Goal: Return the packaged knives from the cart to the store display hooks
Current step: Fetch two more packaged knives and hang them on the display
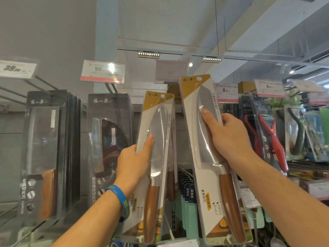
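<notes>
Head view: both hands are holding 1 packaged knife each, upright in front of the display. The left hand [135,161] is gripping the left pack [160,122] by its left edge, thumb lying on the clear front and fingers hidden behind. This pack is sitting just in front of a matching one; whether its hole is on a hook I cannot tell. The right hand [226,138] is gripping the right pack [211,202] by its right edge, thumb pressing the blister and fingers curling behind. That pack is being held higher, tilted slightly left. A wristband [121,200] is circling the left wrist. Black packs [44,139] are hanging at the left, under a 99 tag [102,71].
</notes>
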The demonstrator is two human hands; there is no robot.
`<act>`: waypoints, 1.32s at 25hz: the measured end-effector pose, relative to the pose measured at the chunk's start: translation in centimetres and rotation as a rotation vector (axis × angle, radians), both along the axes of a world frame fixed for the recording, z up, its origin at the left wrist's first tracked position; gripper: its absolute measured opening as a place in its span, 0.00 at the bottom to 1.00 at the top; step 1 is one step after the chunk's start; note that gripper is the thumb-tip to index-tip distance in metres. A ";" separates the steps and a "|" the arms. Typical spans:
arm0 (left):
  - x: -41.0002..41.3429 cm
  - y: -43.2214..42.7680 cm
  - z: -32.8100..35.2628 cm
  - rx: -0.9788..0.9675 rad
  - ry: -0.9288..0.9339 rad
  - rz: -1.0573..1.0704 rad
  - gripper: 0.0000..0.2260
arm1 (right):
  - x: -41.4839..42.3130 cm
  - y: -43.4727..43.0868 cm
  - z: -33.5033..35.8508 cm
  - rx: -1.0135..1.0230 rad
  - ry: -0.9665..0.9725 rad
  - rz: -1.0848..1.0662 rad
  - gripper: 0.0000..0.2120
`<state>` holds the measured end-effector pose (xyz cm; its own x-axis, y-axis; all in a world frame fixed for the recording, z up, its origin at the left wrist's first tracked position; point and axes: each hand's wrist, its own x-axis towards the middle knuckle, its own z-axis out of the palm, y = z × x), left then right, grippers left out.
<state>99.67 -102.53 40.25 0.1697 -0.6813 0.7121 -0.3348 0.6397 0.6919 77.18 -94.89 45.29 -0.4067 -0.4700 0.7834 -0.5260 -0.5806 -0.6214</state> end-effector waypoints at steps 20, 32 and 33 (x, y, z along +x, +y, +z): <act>0.1 0.5 1.6 -0.031 -0.216 0.106 0.29 | 1.0 0.2 0.5 0.034 0.021 -0.016 0.23; 1.1 -0.2 1.5 -0.046 -0.142 0.115 0.37 | 0.1 0.6 0.5 0.034 0.032 -0.017 0.20; 1.3 -0.2 1.7 -0.038 -0.144 0.113 0.36 | 0.4 0.5 0.6 0.034 0.041 -0.015 0.21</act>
<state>100.92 -102.74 41.92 0.1383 -0.6357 0.7594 -0.4995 0.6174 0.6077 77.60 -94.36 45.84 -0.3820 -0.4906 0.7832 -0.5600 -0.5513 -0.6184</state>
